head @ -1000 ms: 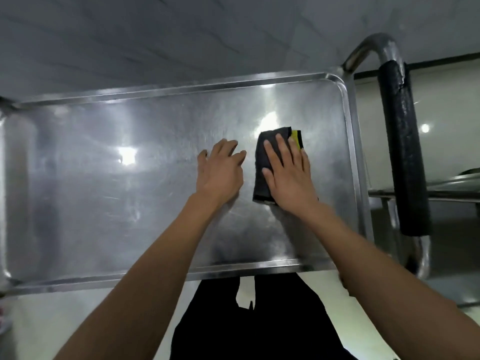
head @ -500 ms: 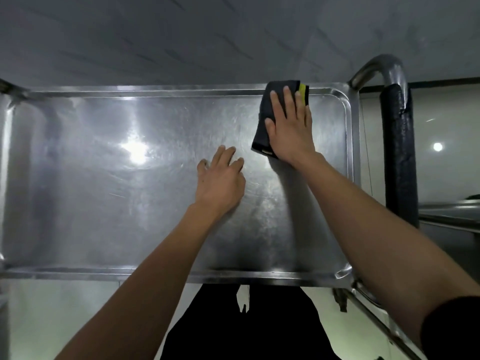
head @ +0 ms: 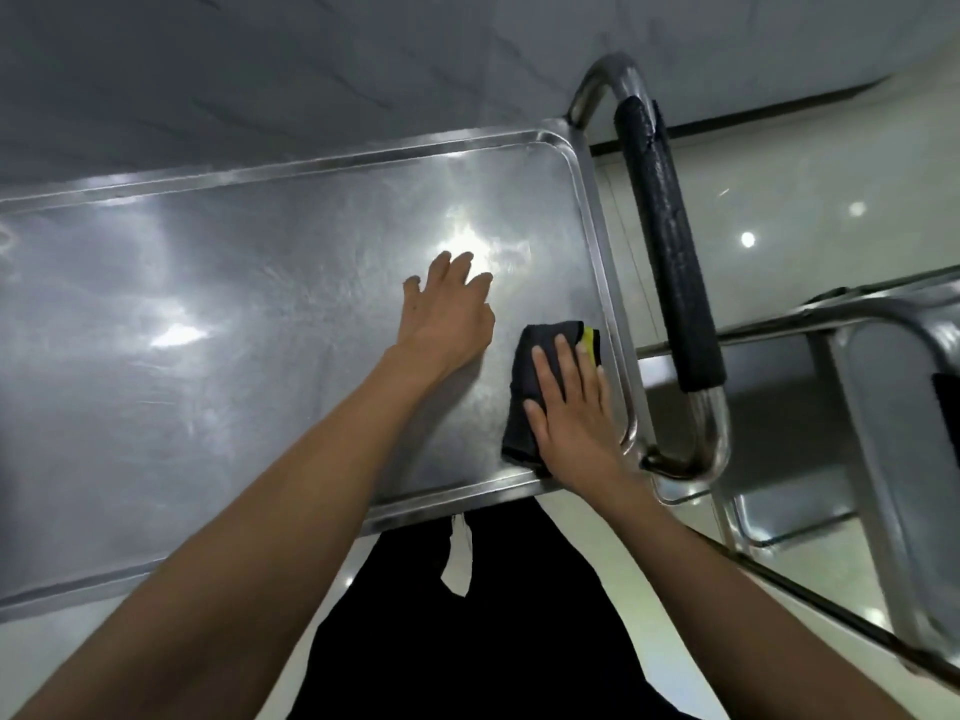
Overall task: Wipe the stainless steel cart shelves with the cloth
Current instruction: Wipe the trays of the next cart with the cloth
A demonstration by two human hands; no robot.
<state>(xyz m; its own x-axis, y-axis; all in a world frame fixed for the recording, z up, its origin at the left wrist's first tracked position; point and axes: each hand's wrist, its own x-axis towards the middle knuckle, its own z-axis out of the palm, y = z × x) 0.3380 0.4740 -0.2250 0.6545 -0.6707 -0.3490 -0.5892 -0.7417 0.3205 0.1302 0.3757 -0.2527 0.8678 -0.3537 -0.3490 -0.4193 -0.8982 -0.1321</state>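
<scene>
Steel shelf (head: 208,356) under us, our right hand (head: 571,413) presses the cloth (head: 524,387) flat-fingered by the near right rim, left hand (head: 447,314) open and bracing; push further and we may snag the handle (head: 670,262).

Looking like a commercial kitchen or institutional service area. Stainless steel cart (head: 260,314) with a rimmed tray shelf is sitting against a grey tiled wall (head: 311,70), tubular push handle (head: 670,262) wearing a black foam grip. A second steel-framed unit (head: 883,407) is standing just beside it. Glossy pale floor (head: 805,200) is reflecting ceiling lights.
</scene>
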